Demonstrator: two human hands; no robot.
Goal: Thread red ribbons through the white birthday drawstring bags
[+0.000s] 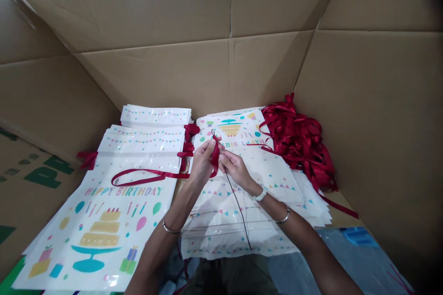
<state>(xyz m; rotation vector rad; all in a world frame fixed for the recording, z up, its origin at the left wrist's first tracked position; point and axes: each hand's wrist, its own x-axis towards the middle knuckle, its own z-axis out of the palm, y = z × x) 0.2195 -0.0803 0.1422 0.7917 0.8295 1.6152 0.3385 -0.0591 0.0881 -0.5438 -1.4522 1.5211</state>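
Note:
My left hand is closed in a pinch on a red ribbon. A small dark loop sticks up above its fingertips. The ribbon's tail trails left under my wrist and curls over the printed sheets marked "HAPPY BIRTHDAY". Close beside it, my right hand is closed with its fingertips near the ribbon. A thin black cord hangs from those fingers over the stack of white printed sheets below. Whether the dark loop and the cord are one piece I cannot tell.
Brown cardboard walls rise at the back and both sides. A tangled heap of red ribbons lies at the right of the centre stack. Ribbon bows show along the left stack's edge. Clear plastic lies at lower right.

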